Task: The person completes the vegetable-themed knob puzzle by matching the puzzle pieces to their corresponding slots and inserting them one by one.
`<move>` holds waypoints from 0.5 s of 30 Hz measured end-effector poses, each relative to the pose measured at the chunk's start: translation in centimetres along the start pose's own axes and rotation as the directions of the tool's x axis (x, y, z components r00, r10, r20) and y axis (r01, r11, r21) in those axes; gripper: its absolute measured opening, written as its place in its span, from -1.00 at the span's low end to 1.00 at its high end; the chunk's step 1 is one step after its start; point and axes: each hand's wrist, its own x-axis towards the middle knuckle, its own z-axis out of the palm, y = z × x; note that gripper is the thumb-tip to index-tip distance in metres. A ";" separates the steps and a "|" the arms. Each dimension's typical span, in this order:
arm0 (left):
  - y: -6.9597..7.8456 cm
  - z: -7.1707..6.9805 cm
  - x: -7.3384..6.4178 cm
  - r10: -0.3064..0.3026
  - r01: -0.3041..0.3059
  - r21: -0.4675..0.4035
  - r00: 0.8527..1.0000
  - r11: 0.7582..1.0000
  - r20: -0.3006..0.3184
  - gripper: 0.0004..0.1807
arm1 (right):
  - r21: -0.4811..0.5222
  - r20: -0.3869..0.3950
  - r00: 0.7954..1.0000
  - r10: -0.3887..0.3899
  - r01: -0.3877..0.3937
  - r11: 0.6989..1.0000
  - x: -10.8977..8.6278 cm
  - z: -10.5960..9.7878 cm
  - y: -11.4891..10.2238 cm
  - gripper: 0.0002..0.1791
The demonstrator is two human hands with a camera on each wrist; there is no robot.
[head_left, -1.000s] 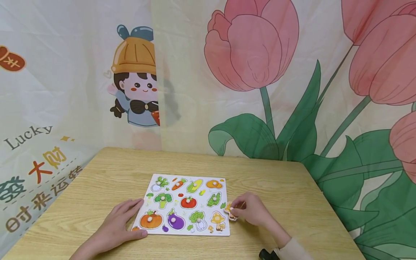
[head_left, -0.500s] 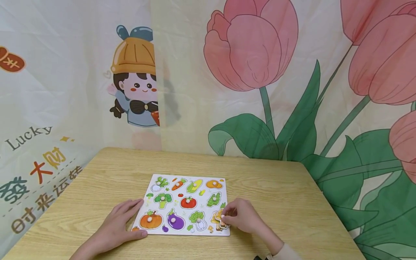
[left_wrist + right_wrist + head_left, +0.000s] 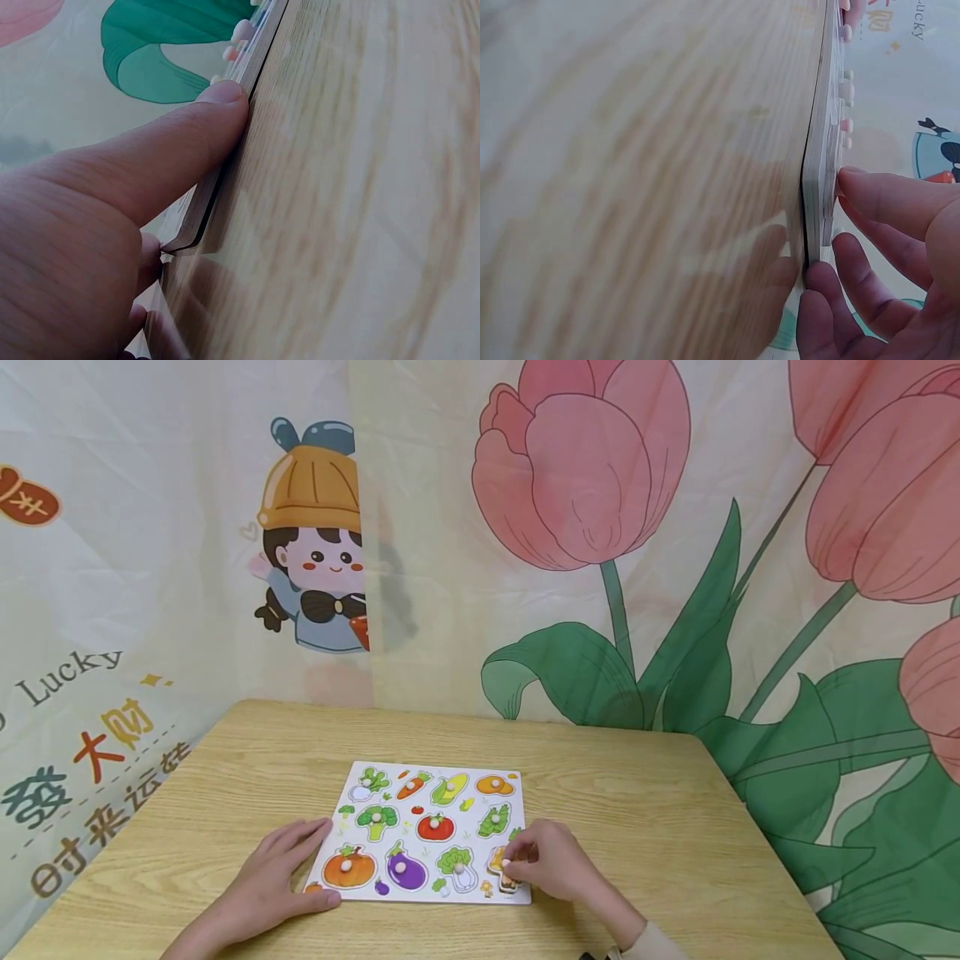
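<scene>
A white knob puzzle board (image 3: 468, 827) with vegetable pieces lies on the table. My right hand (image 3: 551, 860) pinches a mushroom piece (image 3: 507, 885) by its small knob, over the mushroom picture in the board's near right corner. In the right wrist view the piece (image 3: 828, 225) sits close against the board's face, with thumb and forefinger at the knob and the other fingers by the board's edge. My left hand (image 3: 270, 877) rests at the near left corner. Its thumb (image 3: 217, 105) presses along the near edge, and its fingers lie along the left side.
Pumpkin (image 3: 348, 867), eggplant (image 3: 407, 870), tomato (image 3: 435, 828), broccoli (image 3: 376, 820) and several other knobbed pieces sit in the board. The wooden table (image 3: 637, 793) reaches back to a printed curtain (image 3: 427, 610) with tulips and a cartoon child.
My right hand has carried the mushroom piece leftward from beside the board's right edge to over the mushroom picture. The left hand and board have stayed put.
</scene>
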 end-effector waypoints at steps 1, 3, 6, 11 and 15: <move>0.0 0.0 0.0 0.001 -0.001 0.002 1.000 1.000 0.000 0.16 | -0.001 0.001 1.000 0.005 -0.005 1.000 0.0 0.0 0.0 -0.90; -0.1 0.1 0.1 0.003 -0.003 0.005 1.000 1.000 -0.002 0.16 | -0.001 0.002 1.000 0.009 -0.009 1.000 0.1 0.0 0.0 -0.91; -0.2 0.2 0.2 0.004 -0.004 0.011 1.000 1.000 -0.003 0.17 | -0.002 0.004 1.000 0.013 -0.013 1.000 0.1 0.1 0.0 -0.92; -0.3 0.4 0.2 0.000 0.000 0.017 1.000 1.000 0.000 0.17 | 0.006 0.008 1.000 0.015 -0.015 1.000 0.1 0.1 0.0 -0.92; -0.4 0.5 0.1 -0.001 0.001 0.016 1.000 1.000 0.001 0.17 | 0.011 0.009 1.000 0.008 -0.008 1.000 0.1 0.2 0.0 -0.91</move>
